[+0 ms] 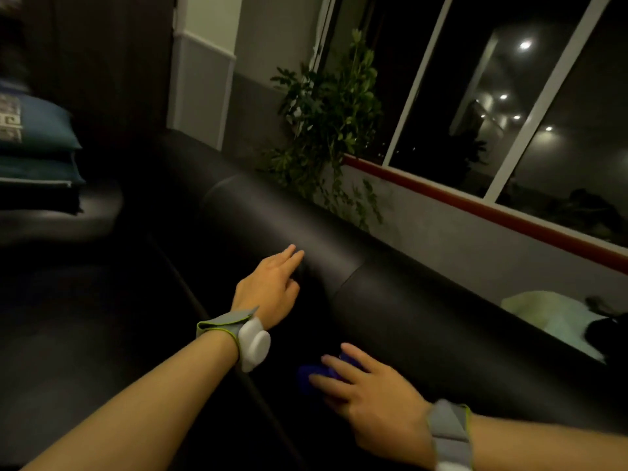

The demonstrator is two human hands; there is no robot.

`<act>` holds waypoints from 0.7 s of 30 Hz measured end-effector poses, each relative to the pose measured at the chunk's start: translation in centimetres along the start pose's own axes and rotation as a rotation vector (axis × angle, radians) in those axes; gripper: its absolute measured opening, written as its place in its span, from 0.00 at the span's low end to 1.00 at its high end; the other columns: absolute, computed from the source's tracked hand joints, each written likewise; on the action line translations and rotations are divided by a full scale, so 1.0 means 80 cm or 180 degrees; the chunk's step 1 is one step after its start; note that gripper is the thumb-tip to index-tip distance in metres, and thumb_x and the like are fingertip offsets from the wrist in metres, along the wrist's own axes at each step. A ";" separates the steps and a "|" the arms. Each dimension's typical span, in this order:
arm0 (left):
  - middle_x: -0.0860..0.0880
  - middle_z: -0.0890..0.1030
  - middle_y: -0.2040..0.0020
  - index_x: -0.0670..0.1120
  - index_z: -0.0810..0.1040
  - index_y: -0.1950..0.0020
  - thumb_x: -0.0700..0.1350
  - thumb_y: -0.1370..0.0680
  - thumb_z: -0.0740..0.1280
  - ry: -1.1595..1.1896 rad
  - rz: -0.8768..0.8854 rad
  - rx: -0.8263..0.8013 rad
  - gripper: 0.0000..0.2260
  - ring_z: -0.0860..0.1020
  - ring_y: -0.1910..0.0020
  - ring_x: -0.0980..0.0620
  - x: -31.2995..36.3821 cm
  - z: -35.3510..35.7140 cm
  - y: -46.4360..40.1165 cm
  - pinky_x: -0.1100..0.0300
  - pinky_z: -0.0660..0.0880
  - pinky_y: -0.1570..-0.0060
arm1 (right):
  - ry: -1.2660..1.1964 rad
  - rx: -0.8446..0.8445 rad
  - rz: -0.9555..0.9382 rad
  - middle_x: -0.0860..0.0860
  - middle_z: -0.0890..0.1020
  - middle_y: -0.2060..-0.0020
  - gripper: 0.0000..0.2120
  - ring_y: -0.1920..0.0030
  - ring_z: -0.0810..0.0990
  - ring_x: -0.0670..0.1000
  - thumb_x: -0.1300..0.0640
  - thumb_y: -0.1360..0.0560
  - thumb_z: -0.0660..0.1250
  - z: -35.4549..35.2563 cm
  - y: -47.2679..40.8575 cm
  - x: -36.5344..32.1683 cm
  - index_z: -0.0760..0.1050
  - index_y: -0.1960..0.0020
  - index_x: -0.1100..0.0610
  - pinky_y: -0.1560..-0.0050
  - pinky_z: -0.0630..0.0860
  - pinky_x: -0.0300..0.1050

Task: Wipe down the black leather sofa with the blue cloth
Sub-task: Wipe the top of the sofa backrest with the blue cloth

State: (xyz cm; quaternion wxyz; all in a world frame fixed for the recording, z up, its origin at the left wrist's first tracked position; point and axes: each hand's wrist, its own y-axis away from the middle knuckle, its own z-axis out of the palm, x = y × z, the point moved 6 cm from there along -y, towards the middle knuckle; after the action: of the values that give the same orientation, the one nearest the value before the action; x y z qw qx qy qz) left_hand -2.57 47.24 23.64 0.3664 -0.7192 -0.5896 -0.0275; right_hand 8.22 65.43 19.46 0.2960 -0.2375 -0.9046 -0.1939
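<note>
1. Black leather sofa (390, 300): rounded backrest runs diagonally from upper left to lower right; a seam divides two back cushions just beside the left hand.
2. Seat surface, lower left: dark, open.
3. Blue cloth (314, 375): bunched low on the backrest, under the right hand's fingers.
4. Right hand (367, 399): fingers spread flat, pressing the cloth.
5. Left hand (272, 287): fingers straight, fingertips touching the backrest, holding nothing.
6. Stacked cushions (37, 151), far left.
7. Leafy plant (326, 124) behind the backrest, by the window (492, 96).
</note>
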 end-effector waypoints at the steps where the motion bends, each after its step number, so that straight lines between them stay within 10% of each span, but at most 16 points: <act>1: 0.58 0.56 0.20 0.57 0.58 0.21 0.45 0.20 0.59 -0.0027 0.0143 -0.0065 0.28 0.57 0.22 0.54 0.013 -0.001 -0.010 0.52 0.67 0.29 | -0.0152 0.0046 0.0109 0.43 0.76 0.34 0.22 0.34 0.76 0.52 0.45 0.36 0.61 -0.006 0.007 0.018 0.82 0.45 0.42 0.32 0.66 0.59; 8: 0.64 0.44 0.20 0.65 0.50 0.21 0.58 0.17 0.52 -0.0199 0.0006 -0.0490 0.25 0.41 0.21 0.57 0.043 0.012 -0.063 0.37 0.46 0.25 | -0.1220 0.0117 0.2473 0.54 0.61 0.24 0.17 0.29 0.66 0.57 0.49 0.21 0.57 -0.029 0.062 0.241 0.71 0.35 0.52 0.30 0.63 0.49; 17: 0.68 0.48 0.22 0.69 0.51 0.23 0.59 0.17 0.48 -0.0310 0.0082 -0.0128 0.21 0.42 0.22 0.63 0.045 0.071 -0.078 0.39 0.43 0.25 | -0.1188 0.0611 0.0829 0.49 0.62 0.23 0.29 0.26 0.65 0.57 0.46 0.27 0.51 -0.028 0.014 0.164 0.69 0.28 0.48 0.27 0.58 0.58; 21: 0.68 0.48 0.22 0.69 0.51 0.23 0.61 0.17 0.46 -0.0179 0.0037 -0.0169 0.21 0.41 0.22 0.64 0.042 0.073 -0.078 0.40 0.42 0.24 | -0.1722 0.0364 0.2072 0.53 0.61 0.23 0.22 0.26 0.62 0.54 0.51 0.20 0.54 0.002 0.025 0.259 0.69 0.28 0.52 0.26 0.55 0.57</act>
State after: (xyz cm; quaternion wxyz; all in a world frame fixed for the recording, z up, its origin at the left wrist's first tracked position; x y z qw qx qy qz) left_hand -9.28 53.48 24.06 0.3306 -0.7326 -0.5946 -0.0207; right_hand -5.51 73.65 32.79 0.1064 -0.5362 -0.8369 0.0294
